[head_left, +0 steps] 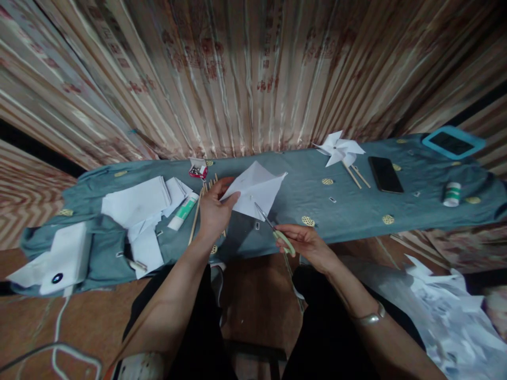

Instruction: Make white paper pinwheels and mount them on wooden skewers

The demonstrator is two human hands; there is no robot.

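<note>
My left hand (217, 206) pinches the left corner of a white square paper (257, 184), holding it over the cloth-covered bench. Creases run across the sheet. In my right hand (303, 243) is a pair of scissors (285, 244) with pale green handles, its blades meeting the paper's lower edge. Thin wooden sticks (194, 221) lie beneath and beside my left hand. Just behind that hand sits a small red box (198, 170) of tiny metal pieces, its flap up. A green and white glue stick (182, 211) lies left of the sticks.
Paper sheets (137, 200) and a white box-shaped device with a cable (65, 258) occupy the left. Rightward are paper pinwheels (340, 149) on sticks, a dark phone (385, 174), a blue-framed tablet (453, 142) and a small white-green cylinder (452, 194). A bag of paper pieces (455, 316) stands lower right.
</note>
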